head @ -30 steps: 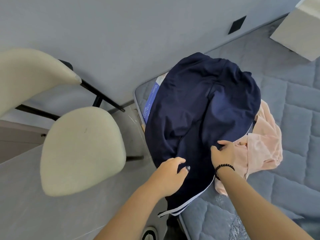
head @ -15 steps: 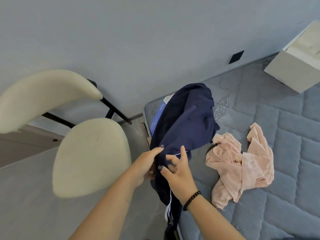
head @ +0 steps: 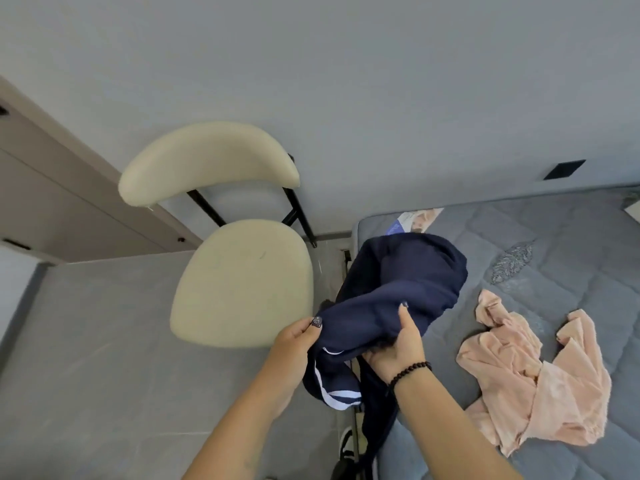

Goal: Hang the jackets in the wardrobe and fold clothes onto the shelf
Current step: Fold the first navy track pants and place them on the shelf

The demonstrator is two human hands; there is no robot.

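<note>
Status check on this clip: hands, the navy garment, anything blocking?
Left hand and right hand both grip navy garment, lifted at mattress edge. Pink garment loose on mattress. Chair close left; wardrobe not seen.

Both hands, left (head: 294,344) and right (head: 398,351), raised close together, fingers curled gripping

Cream chair (head: 242,282) stands on my left, curved backrest on black metal legs, on grey tiled floor (head: 86,375). Grey quilted mattress (head: 554,244) on my right, its corner near the chair seat. Label (head: 398,226) with blue print lies at the mattress corner. Plain grey wall (head: 346,81) behind. Black rectangular plate (head: 564,169) on the wall above the mattress. Beige panel (head: 52,202) far left.
</note>
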